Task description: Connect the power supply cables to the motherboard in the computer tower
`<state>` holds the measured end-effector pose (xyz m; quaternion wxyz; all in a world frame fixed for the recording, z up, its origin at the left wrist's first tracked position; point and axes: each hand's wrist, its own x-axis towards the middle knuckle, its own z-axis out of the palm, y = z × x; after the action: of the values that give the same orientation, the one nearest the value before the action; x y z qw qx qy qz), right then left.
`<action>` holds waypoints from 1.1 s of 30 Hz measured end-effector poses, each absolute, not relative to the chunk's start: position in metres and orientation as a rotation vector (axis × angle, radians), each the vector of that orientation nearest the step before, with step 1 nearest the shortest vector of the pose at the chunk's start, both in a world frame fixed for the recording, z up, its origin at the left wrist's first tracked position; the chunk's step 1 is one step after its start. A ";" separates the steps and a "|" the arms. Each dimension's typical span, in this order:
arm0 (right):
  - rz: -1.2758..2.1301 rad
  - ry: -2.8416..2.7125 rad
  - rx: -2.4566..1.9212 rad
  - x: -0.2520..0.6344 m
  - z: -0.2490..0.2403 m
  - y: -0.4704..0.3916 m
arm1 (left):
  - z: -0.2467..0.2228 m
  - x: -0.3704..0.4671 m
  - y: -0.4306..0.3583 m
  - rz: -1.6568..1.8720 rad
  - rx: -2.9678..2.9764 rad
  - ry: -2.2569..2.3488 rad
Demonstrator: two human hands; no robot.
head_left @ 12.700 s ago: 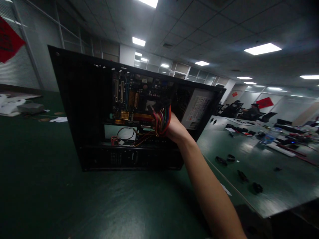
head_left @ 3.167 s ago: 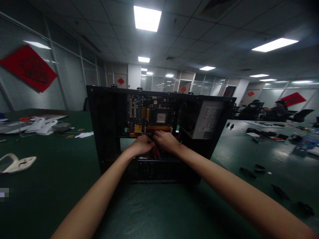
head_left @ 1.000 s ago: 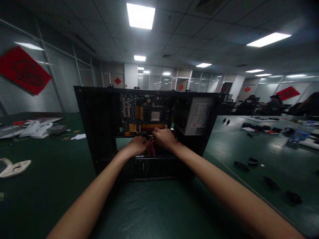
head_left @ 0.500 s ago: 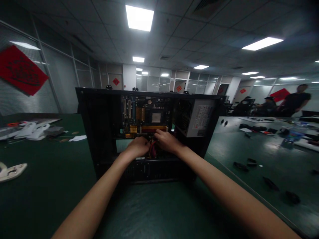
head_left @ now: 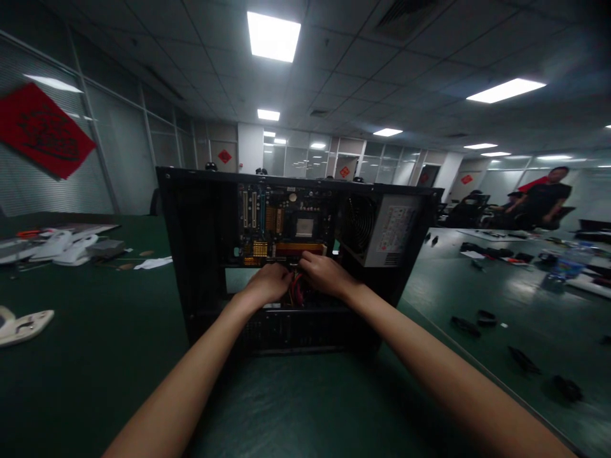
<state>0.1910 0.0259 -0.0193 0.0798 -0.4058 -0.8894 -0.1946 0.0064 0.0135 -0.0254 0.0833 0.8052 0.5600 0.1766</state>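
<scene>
A black computer case (head_left: pixel 191 273) stands with its open side facing me. Inside it are a motherboard (head_left: pixel 305 207) and, at upper right, a silver power supply (head_left: pixel 398 222). A bundle of red and dark cables (head_left: pixel 298 291) hangs below the board's lower edge, between my hands. My left hand (head_left: pixel 270 282) is closed, its fingertips on the left side of the cables. My right hand (head_left: pixel 327 273) is curled closed at the top of the bundle, just under the orange-red memory slots (head_left: pixel 300 248). The fingertips of both hands are partly hidden.
The case rests on a green table (head_left: pixel 95 381). White parts (head_left: pixel 71 248) and papers lie at left, near a cream-coloured piece (head_left: pixel 28 327). Small black parts (head_left: pixel 465 326) and a plastic bottle (head_left: pixel 570 261) are at right. A person (head_left: pixel 548 197) is in the right background.
The view has shifted slightly, so the case appears a little farther right. Both hands stay at the cables with little movement. The background person appears farther left.
</scene>
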 end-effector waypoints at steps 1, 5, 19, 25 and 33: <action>-0.582 -2.664 -1.221 0.190 -0.019 0.026 | -0.026 0.006 0.014 0.531 2.410 1.673; -0.614 -2.665 -1.238 0.189 -0.018 0.025 | -0.027 0.007 0.015 0.535 2.405 1.677; -0.691 -2.702 -1.194 0.189 -0.015 0.025 | -0.020 0.009 0.014 0.505 2.411 1.704; -0.791 -2.729 -1.180 0.185 -0.012 0.025 | -0.018 0.009 0.014 0.487 2.412 1.726; -0.830 -2.726 -1.142 0.186 -0.013 0.029 | -0.017 0.010 0.013 0.506 2.466 1.689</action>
<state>0.1855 0.0290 -0.0133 0.0357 -0.3717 -0.8875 -0.2700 0.0100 0.0132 -0.0170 0.0548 0.8122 0.5564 0.1665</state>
